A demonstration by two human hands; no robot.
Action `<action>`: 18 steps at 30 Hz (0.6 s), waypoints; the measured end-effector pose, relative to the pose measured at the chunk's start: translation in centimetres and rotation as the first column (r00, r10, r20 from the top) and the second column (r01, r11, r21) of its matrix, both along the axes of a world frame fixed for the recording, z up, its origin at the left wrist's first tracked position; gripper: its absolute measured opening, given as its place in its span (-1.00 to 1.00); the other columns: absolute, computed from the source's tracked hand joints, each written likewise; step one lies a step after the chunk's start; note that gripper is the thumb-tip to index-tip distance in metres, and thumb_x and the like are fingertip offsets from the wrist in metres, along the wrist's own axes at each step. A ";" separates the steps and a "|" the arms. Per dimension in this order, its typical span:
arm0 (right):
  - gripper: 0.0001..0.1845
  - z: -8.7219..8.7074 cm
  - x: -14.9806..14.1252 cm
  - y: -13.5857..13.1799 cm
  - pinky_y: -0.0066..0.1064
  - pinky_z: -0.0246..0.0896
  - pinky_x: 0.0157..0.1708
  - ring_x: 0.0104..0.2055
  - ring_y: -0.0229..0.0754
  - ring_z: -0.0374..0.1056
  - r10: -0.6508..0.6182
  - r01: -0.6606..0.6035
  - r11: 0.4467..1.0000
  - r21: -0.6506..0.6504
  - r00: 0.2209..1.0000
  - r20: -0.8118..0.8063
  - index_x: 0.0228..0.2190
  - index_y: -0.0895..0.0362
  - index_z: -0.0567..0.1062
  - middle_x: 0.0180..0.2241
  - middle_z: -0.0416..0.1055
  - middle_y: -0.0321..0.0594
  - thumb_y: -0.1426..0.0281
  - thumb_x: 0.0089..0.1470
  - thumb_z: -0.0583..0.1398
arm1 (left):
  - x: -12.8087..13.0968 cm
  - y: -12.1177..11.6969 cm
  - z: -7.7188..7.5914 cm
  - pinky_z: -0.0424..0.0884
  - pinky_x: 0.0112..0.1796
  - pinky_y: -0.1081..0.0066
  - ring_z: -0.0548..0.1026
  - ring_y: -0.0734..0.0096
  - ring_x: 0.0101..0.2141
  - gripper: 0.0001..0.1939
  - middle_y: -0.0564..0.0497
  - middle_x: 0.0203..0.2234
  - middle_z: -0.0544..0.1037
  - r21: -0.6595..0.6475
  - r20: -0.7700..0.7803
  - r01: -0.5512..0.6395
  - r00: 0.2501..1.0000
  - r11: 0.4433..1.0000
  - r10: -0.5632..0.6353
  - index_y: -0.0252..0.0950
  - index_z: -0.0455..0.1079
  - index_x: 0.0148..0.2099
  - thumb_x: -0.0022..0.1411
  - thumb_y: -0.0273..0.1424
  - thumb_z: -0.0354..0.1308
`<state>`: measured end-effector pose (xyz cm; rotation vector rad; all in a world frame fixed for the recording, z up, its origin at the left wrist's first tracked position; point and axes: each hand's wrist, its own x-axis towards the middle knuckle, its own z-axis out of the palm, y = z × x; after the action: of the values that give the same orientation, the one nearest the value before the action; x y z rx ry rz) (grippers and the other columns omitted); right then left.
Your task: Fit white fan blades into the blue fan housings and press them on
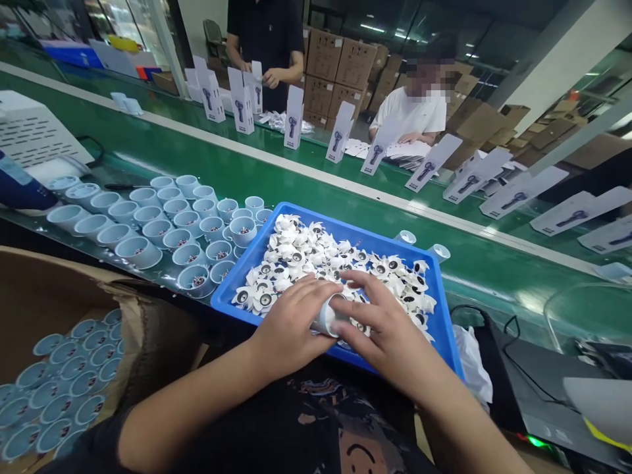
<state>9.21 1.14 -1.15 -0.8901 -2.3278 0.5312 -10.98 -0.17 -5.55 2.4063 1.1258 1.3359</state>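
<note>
My left hand [291, 326] is wrapped round a light blue cup-shaped housing [326, 320], tilted with its mouth towards my right hand [385, 322]. The right thumb and fingers close in at the rim of that mouth, and some fingertips reach over it. Whether they also pinch a small part inside, I cannot tell. Both hands are above the near side of a blue tray [448, 322]. A heap of white fan impellers [301, 247] with dark round hubs fills the tray.
Many similar housings [158, 227] with coppery parts inside stand on the green table to the left. More lie in a cardboard box [131, 329] at lower left. White printed cartons [293, 118] line the conveyor [276, 161]. Two people work across it. A black device [533, 395] sits at right.
</note>
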 end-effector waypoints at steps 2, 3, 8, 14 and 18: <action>-0.67 1.0 2.2 -1.0 0.14 0.27 0.15 0.27 0.16 0.15 0.109 -0.104 0.984 -0.145 0.993 0.033 -0.06 -0.07 0.58 0.27 0.12 -0.17 0.02 0.37 0.18 | -0.9 0.2 -0.1 0.27 0.27 -0.03 0.55 0.17 0.04 -0.52 -0.11 0.02 0.60 -0.085 -0.036 0.013 0.999 0.996 -0.016 -0.25 0.29 0.19 0.27 -0.30 0.24; -0.68 1.3 3.4 -1.6 0.06 0.29 0.17 0.29 0.12 0.13 0.182 -0.174 0.950 -0.258 0.983 0.008 -0.08 -0.12 0.59 0.29 0.09 -0.25 -0.02 0.34 0.21 | -1.5 0.5 0.1 0.24 0.28 -0.06 0.54 0.13 0.06 -0.47 -0.11 0.04 0.58 -0.134 -0.058 0.003 0.998 0.991 -0.011 -0.23 0.31 0.20 0.24 -0.24 0.29; -0.73 -0.6 7.1 -4.1 -0.17 0.33 0.17 0.30 0.02 0.14 0.056 -0.108 0.898 -0.426 0.990 -0.133 0.03 -0.24 0.54 0.29 0.10 -0.28 0.05 0.35 0.24 | -3.7 4.1 3.9 0.46 0.08 -0.01 0.48 -0.02 0.08 -0.37 -0.12 0.06 0.51 -0.364 -0.285 -0.110 0.958 0.925 0.002 -0.14 0.46 0.12 0.02 -0.10 0.44; -0.78 -3.3 6.9 -4.9 -0.29 0.32 0.16 0.23 -0.07 0.26 -0.114 -0.002 0.933 -0.359 0.947 -0.300 -0.01 -0.15 0.56 0.20 0.24 -0.19 0.17 0.35 0.24 | 0.6 15.7 9.0 0.46 0.02 0.20 0.52 0.13 0.03 -0.31 -0.17 0.15 0.47 -0.382 -0.566 -0.386 0.816 0.840 0.118 -0.20 0.13 0.37 0.22 -0.43 0.17; -0.76 -2.5 6.4 -5.3 -0.42 0.30 0.16 0.21 -0.12 0.27 -0.069 -0.042 0.946 -0.322 0.944 -0.323 0.01 -0.14 0.55 0.20 0.25 -0.21 0.14 0.36 0.24 | 3.0 22.3 8.5 0.38 0.11 0.11 0.45 -0.02 0.16 -0.25 -0.26 0.22 0.43 -0.343 -0.731 -0.522 0.670 0.781 0.127 -0.21 0.12 0.41 0.18 -0.46 0.15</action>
<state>15.59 -4.12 -3.67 -0.8838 -1.9566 1.0013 -7.93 22.08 2.93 2.3151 1.8957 0.0351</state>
